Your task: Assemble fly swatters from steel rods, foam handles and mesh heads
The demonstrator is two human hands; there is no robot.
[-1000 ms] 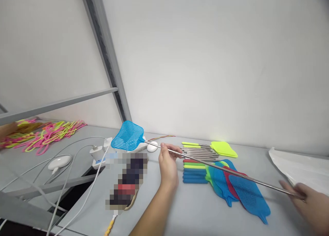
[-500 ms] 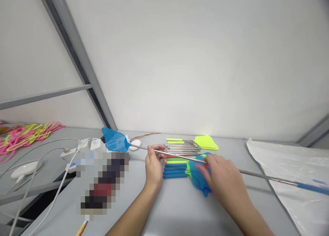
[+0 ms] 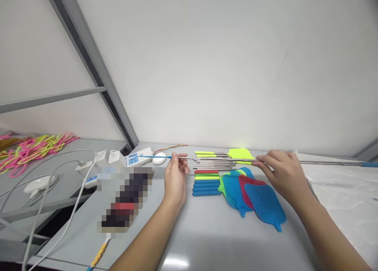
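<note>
A blue fly swatter (image 3: 212, 159) with a long metal rod spans the view sideways, its head seen edge-on at the left and its blue grip at the right edge. My left hand (image 3: 176, 174) pinches the rod close to the head. Farther along the rod, my right hand (image 3: 280, 170) is closed on it. Below the rod lie several swatter heads, a blue one (image 3: 265, 203) on top of a red one (image 3: 249, 186) and others. Beside them are several blue handles (image 3: 206, 187), a red handle (image 3: 206, 172), bare metal rods (image 3: 209, 165) and a yellow swatter head (image 3: 240, 154).
A white power strip (image 3: 141, 157) with plugs and cables stands at the left, near a round white object (image 3: 159, 158). A blurred-out dark object (image 3: 126, 204) lies in front. Pink and yellow cords (image 3: 38, 149) are heaped far left. White plastic sheeting (image 3: 345, 192) covers the right side.
The swatter has turned from showing its flat head to edge-on, and its rod is now nearly level. My right hand has moved right and up along the rod, uncovering the swatter heads.
</note>
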